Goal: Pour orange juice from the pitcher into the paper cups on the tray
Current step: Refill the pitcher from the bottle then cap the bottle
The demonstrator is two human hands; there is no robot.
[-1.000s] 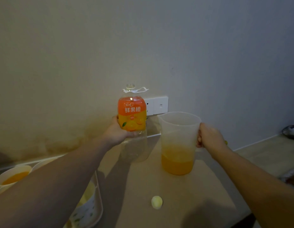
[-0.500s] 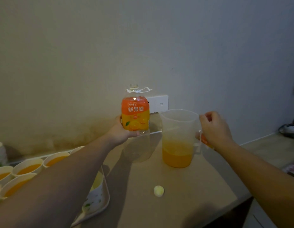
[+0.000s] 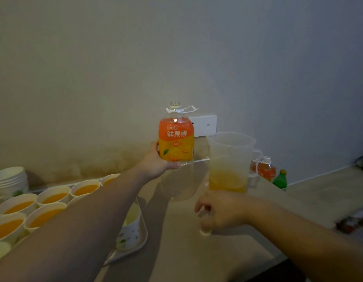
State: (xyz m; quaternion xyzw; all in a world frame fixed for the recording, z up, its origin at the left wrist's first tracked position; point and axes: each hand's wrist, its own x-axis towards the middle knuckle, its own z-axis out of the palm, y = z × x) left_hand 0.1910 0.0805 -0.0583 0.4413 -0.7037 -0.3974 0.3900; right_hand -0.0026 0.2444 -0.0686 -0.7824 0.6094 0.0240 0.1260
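A clear plastic pitcher (image 3: pixel 230 151) stands on the table with orange juice filling its lower part; neither hand touches it. My left hand (image 3: pixel 158 159) grips an uncapped, nearly empty juice bottle (image 3: pixel 176 139) with an orange label, upright just left of the pitcher. In front of the pitcher my right hand (image 3: pixel 219 212) is low over the table, its fingers curled down round a small pale bottle cap (image 3: pixel 205 232). Several paper cups (image 3: pixel 54 197) filled with juice sit on the white tray (image 3: pixel 136 248) at the left; my left forearm hides part of them.
A stack of unfilled paper cups (image 3: pixel 10 178) stands at the far left by the wall. Beyond the table's right side are a small orange bottle (image 3: pixel 266 169) and a green bottle (image 3: pixel 280 180). A wall socket (image 3: pixel 205 125) is behind the bottle.
My right hand let go of the pitcher's handle and came down in front of it onto the bottle cap. The left hand kept hold of the bottle. The view swung left.
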